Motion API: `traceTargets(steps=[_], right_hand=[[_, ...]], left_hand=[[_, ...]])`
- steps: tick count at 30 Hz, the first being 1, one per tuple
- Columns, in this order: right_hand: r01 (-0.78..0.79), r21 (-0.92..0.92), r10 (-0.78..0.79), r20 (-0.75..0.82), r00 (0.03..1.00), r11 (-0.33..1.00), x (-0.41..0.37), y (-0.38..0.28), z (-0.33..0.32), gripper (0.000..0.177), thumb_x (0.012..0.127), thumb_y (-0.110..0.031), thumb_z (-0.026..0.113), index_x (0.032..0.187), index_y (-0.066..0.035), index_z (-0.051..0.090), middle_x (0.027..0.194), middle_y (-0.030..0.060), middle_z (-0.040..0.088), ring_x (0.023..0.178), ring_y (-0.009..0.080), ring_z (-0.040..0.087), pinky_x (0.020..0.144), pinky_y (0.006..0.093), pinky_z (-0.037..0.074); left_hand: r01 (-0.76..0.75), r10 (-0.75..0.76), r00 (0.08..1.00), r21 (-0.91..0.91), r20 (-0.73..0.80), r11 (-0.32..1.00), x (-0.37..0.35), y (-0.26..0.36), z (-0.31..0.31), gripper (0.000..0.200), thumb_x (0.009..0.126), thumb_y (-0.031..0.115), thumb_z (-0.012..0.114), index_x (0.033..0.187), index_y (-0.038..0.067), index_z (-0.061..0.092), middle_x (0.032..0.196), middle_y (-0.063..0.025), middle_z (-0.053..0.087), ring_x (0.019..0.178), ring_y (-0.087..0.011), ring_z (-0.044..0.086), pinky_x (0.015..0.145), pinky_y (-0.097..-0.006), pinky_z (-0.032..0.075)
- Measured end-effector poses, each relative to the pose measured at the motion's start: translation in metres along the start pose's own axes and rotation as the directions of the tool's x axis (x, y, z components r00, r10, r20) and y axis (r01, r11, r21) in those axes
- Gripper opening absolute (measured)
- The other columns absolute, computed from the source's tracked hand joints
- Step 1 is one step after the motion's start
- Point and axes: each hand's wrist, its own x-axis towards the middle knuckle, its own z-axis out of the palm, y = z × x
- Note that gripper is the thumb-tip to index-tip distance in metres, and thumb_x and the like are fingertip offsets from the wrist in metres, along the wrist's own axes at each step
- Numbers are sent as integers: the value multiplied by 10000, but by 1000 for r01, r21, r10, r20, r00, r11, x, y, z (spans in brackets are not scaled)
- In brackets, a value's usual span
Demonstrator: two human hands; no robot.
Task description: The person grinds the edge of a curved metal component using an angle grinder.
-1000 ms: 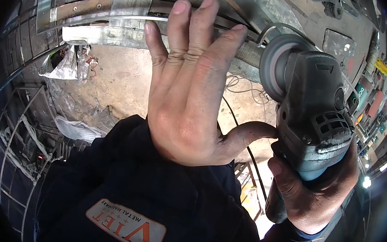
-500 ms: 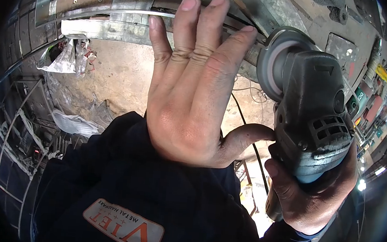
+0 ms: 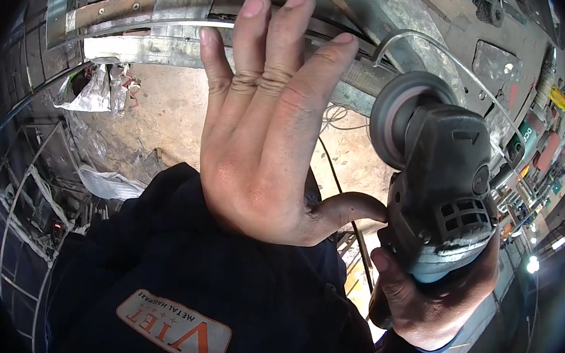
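Observation:
My right hand (image 3: 441, 305) is wrapped round the body of a dark angle grinder (image 3: 445, 169). The disc (image 3: 406, 116) at its head looks smeared, as if spinning, and sits just below a curved thin metal rod (image 3: 451, 54). My left hand (image 3: 259, 141) lies back up with its fingers stretched out and apart. Its fingertips rest over a bright straight metal strip (image 3: 162, 21) along the bench edge. The left thumb reaches across to the side of the grinder.
Flat metal bars (image 3: 140, 49) line the near bench edge. A black cable (image 3: 333, 164) hangs below the hands. Wire racks (image 3: 31, 170) and a white cloth-like sheet (image 3: 109, 183) are at left. Tools, including a green item (image 3: 531, 136), lie at far right.
The grinder has moved down and slightly left, its disc dropping away from the bench edge and uncovering the curved rod. My left hand has shifted a little left.

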Motion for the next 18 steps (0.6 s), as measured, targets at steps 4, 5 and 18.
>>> traceTargets(steps=[4, 5, 18], right_hand=[[-60, 72, 63, -34, 997, 996, -15, 4, 0, 1048, 677, -231, 914, 1422, 134, 273, 1264, 265, 550, 1113, 342, 626, 936, 423, 535], [-68, 75, 70, -31, 997, 995, -19, 4, -2, 1052, 675, -235, 916, 1423, 134, 274, 1268, 265, 547, 1124, 346, 623, 935, 426, 537], [17, 9, -18, 14, 1000, 1000, 13, 4, 0, 1062, 644, -194, 932, 1421, 115, 278, 1266, 252, 557, 1136, 344, 615, 897, 403, 566]], left_hand=[[182, -179, 983, -105, 42, 978, 17, 28, -12, 1222, 581, 840, 686, 1280, -147, 515, 1377, -394, 438, 1356, -508, 368, 1136, -608, 136], [243, -238, 970, -136, 52, 960, 21, 34, -14, 1228, 575, 841, 689, 1278, -150, 514, 1374, -399, 437, 1356, -509, 367, 1135, -611, 132], [266, -264, 964, -113, 35, 957, 18, 29, -7, 1100, 651, 765, 709, 1241, -148, 535, 1345, -405, 461, 1368, -519, 344, 1129, -616, 117]])
